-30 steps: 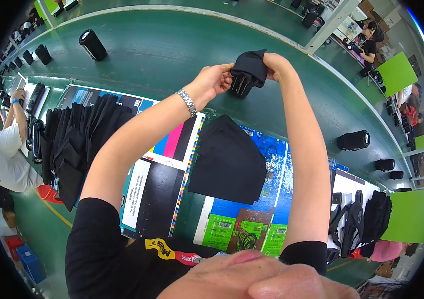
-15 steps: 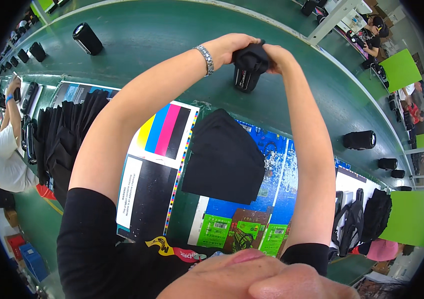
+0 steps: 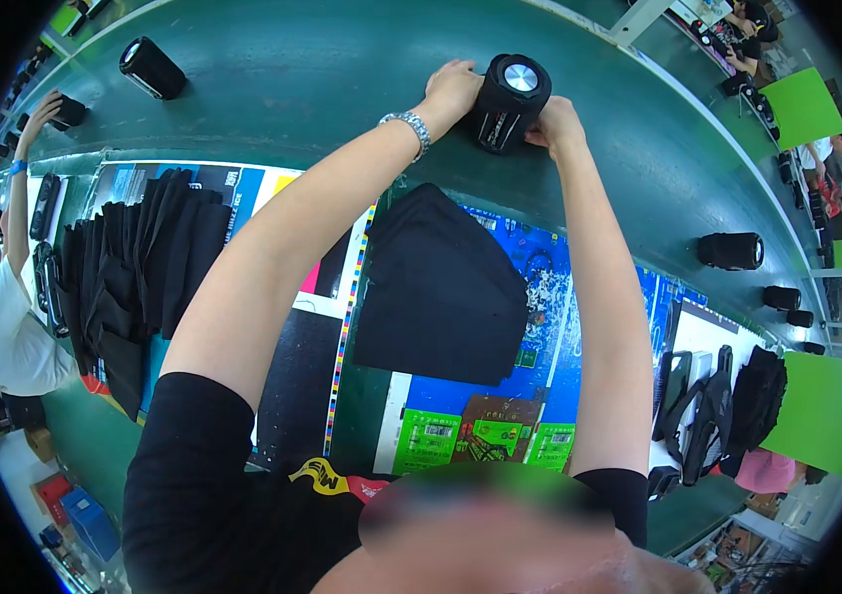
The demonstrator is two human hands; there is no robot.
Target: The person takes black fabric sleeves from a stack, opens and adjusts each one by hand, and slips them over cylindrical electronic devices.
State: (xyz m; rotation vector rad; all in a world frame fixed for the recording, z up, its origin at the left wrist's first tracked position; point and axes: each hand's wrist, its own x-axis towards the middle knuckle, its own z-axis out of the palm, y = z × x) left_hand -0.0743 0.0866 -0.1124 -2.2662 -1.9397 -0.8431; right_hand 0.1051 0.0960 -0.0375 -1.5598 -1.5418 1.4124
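A black cylindrical speaker (image 3: 506, 124) with a shiny silver round end stands on the green surface in front of me. My left hand (image 3: 453, 91), with a metal-band watch at its wrist, curls against the speaker's left side, some fingers hidden. On the other side my right hand (image 3: 558, 123) is bent inward, fingertips at the speaker's lower right edge. Any cloth between the fingers and the speaker cannot be made out. Closer to me lies a stack of flat black cloth pieces (image 3: 441, 287).
Other black speakers stand along the green conveyor belt (image 3: 342, 64), one far left (image 3: 153, 68), one at right (image 3: 730, 251). Black cloth bags (image 3: 139, 247) hang over the table's left part. A co-worker's raised arm (image 3: 20, 198) reaches to another speaker. Printed sheets (image 3: 297, 386) cover the table.
Black cloth bunched over the speaker's top has gone from there, baring the silver end. The speaker appears more upright and slightly farther right. The co-worker's arm at left has reached farther out.
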